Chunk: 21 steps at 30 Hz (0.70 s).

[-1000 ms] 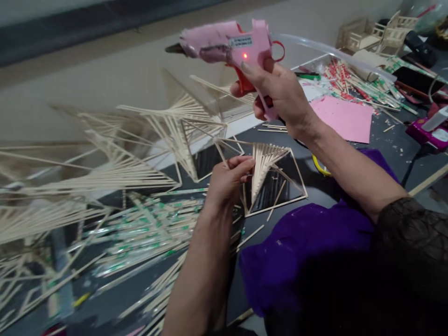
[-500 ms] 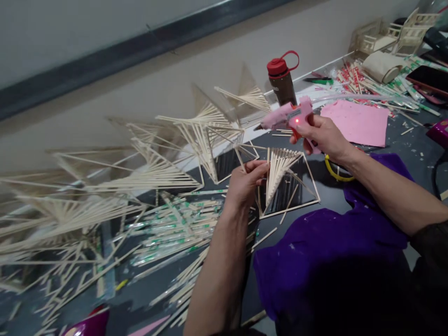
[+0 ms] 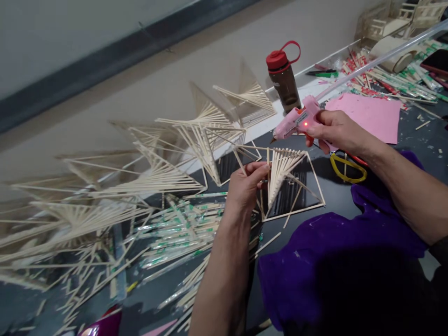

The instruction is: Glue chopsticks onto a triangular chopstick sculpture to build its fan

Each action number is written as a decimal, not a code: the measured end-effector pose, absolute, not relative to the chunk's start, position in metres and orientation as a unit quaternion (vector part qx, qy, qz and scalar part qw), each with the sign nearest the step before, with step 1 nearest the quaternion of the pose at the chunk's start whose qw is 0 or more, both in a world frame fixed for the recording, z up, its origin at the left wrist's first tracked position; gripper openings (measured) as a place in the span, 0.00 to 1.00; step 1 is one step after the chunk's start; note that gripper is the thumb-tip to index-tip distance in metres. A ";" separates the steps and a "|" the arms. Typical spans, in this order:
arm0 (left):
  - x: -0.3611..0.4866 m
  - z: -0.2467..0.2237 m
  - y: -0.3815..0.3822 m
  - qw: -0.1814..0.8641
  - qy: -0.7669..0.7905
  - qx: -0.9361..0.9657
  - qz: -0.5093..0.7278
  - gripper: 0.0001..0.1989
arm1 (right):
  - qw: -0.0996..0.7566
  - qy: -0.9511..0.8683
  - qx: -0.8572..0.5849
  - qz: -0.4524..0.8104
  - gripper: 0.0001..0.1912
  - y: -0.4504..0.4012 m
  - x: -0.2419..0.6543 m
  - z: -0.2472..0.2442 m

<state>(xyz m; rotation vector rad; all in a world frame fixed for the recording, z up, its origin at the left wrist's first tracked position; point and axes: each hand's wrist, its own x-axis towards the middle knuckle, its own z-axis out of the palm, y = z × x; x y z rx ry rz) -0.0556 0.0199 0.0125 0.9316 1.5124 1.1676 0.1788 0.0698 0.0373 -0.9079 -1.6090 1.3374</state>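
Observation:
My left hand [image 3: 248, 187] pinches the left edge of a small frame of wooden sticks [image 3: 280, 179], whose sticks fan out in a twisted surface. My right hand [image 3: 338, 130] is wrapped around the handle of a pink glue gun [image 3: 297, 121] with a lit red light. The nozzle points down and left, above the top edge of the frame and apart from it. Beneath my right forearm lie scissors with yellow and red handles [image 3: 348, 170]. A loose stick [image 3: 293, 207] rests against the lower side of the frame.
Several finished stick structures [image 3: 150, 179] line the wall at left. Wrapped chopsticks [image 3: 182, 228] lie heaped before them. A red-lidded bottle [image 3: 284, 84], pink sheet [image 3: 371, 116] and purple cloth [image 3: 315, 252] surround the work spot. More packets [image 3: 385, 77] lie at the back right.
The glue gun has moved right and slightly down, and its nozzle now tilts further down toward the frame. My left hand keeps its hold. The view has shifted slightly.

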 end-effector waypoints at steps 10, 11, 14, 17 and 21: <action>-0.055 0.012 0.020 0.486 0.617 0.382 0.487 0.15 | 0.399 -0.663 -0.377 0.510 0.10 0.068 0.177 0.037; -0.055 0.012 0.020 0.489 0.614 0.383 0.487 0.15 | 0.396 -0.666 -0.378 0.507 0.11 0.067 0.176 0.037; -0.056 0.012 0.019 0.496 0.610 0.381 0.486 0.15 | 0.383 -0.671 -0.393 0.499 0.11 0.066 0.175 0.038; -0.055 0.013 0.019 0.496 0.611 0.376 0.490 0.15 | 0.378 -0.670 -0.397 0.501 0.10 0.066 0.174 0.038; -0.055 0.013 0.019 0.500 0.609 0.372 0.490 0.16 | 0.379 -0.664 -0.393 0.511 0.07 0.066 0.174 0.037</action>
